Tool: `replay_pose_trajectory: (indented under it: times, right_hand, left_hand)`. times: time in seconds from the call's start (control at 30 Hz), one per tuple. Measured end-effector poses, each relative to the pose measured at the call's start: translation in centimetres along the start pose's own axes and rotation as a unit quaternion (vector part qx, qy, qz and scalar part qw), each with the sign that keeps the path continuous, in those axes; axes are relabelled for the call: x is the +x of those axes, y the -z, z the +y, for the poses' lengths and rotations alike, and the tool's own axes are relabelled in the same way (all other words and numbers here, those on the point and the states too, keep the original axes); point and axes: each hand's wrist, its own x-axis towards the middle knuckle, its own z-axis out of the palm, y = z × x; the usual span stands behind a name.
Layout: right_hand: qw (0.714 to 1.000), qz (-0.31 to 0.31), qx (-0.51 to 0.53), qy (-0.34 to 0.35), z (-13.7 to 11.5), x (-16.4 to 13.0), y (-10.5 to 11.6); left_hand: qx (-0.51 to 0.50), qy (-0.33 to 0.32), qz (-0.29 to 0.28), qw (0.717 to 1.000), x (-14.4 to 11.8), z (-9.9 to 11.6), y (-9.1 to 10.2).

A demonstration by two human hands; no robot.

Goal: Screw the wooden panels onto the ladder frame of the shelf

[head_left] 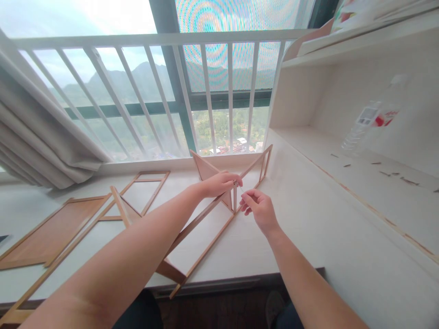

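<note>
Both forearms are cut off below, the wooden frame (206, 219) is gripped by the left hand (219, 183), and something too small to identify is pinched by the right hand (259, 208).

White desktop (302, 237) under my view, wooden frame (206, 228) lying across its middle, flat wood panel (51, 233) at far left, open frames (146, 192) just beside it, plastic bottle (366, 125) on the raised shelf (377, 183).
</note>
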Motion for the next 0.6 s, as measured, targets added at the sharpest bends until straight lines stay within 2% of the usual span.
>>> replay_pose_trajectory:
  times: [0.27, 0.6]
  right_hand:
    - [0.997, -0.003, -0.079, 0.025, 0.25, 0.02, 0.02]
    - [0.979, -0.006, -0.188, 0.076, 0.38, -0.06, 0.33]
  left_hand:
    - [-0.005, -0.003, 0.002, 1.0, 0.08, -0.11, -0.07]
    - [0.005, 0.004, -0.003, 1.0, 0.04, 0.29, 0.11]
